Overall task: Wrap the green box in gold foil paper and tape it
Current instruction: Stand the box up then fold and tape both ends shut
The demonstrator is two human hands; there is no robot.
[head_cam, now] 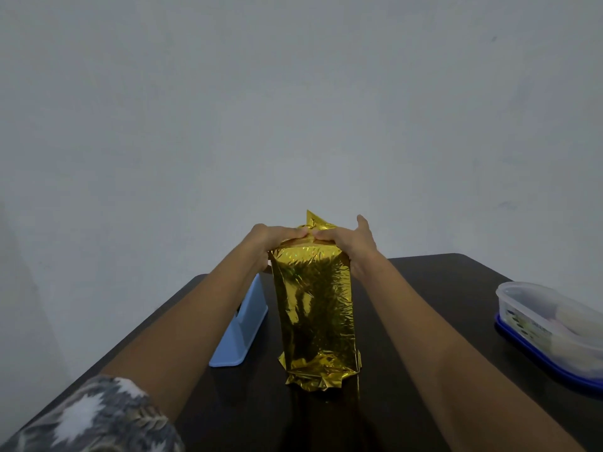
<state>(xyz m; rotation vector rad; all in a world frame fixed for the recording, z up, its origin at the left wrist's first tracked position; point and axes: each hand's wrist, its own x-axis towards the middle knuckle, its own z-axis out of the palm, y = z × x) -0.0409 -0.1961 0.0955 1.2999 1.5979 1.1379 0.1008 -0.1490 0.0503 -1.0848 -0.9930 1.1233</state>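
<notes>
A tall package covered in gold foil paper (313, 308) stands upright on the dark table (424, 305). The green box inside is fully hidden by the foil. Loose foil crumples out at the bottom near me, and a pointed flap sticks up at the far top. My left hand (270, 239) grips the top left edge, thumb pressing the foil down on the top face. My right hand (352, 243) holds the top right edge, its thumb meeting the left thumb at the middle and its fingers stretched up behind.
A light blue flat object (239, 331) lies just left of the package, partly under my left forearm. A clear plastic container (548, 318) with a blue lid beneath it sits at the table's right edge. A plain wall stands behind the table.
</notes>
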